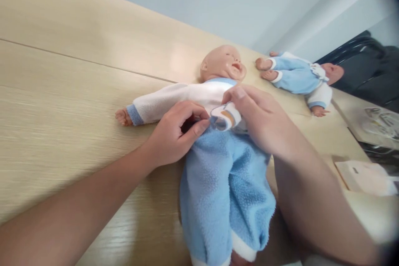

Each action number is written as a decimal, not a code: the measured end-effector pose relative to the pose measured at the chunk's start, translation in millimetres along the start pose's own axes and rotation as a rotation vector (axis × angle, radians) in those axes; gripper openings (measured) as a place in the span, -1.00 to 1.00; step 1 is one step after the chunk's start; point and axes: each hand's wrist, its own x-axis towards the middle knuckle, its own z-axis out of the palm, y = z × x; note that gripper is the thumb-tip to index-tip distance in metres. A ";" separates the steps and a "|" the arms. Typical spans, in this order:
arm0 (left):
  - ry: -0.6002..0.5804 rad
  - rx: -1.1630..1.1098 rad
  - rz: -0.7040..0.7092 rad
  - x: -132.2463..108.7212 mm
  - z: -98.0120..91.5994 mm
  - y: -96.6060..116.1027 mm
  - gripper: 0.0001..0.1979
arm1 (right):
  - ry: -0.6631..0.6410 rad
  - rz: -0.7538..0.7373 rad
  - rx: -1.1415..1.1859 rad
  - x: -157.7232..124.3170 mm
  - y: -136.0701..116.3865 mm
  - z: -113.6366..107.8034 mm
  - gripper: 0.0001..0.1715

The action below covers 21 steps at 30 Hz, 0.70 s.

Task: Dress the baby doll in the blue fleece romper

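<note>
A baby doll (222, 64) lies on its back on the table, in a white top (174, 95) with blue cuffs and fleecy blue trousers (208, 174) with white hems. Over its waist, both my hands are closed on a small looped white-and-blue fabric band (226, 116) with an orange patch. My left hand (177, 131) pinches the band's blue end between thumb and fingertips. From the other side, my right hand (257, 112) grips the band, its thumb on top and its other fingers partly hidden. One doll arm stretches out to the left; the other is hidden.
A second doll (296, 75) in similar clothes lies at the back right, with a white bow at its waist. The wooden table (62, 75) meets a pale wall. A pale packet (366, 176), a clear plastic item (383, 122) and a black chair (364, 62) are at right.
</note>
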 end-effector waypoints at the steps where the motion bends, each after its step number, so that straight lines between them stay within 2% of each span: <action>1: -0.002 -0.038 -0.027 -0.6 0.5 -0.3 -0.93 | 0.059 -0.070 -0.083 -4.2 -5.7 2.1 -0.51; 4: -0.001 -0.136 -0.095 -2.5 1.2 -1.9 -0.87 | 0.112 -0.245 -0.334 -16.0 -21.6 7.8 -0.55; 7: 0.025 -0.177 -0.126 -3.8 0.9 -2.9 -0.81 | 0.093 -0.224 -0.431 -21.5 -29.8 8.9 -0.75; 9: 0.049 -0.173 -0.135 -4.1 0.2 -2.8 -0.78 | 0.080 -0.136 -0.350 -21.3 -30.6 6.4 -0.79; 14: 0.073 -0.153 -0.132 -2.5 -2.2 -1.8 -0.79 | -0.012 0.070 -0.118 -15.5 -24.9 -2.3 -0.74; 21: 0.056 -0.161 -0.173 -1.5 -3.2 -1.8 -0.86 | -0.108 0.192 0.134 -8.3 -15.2 -6.1 -0.63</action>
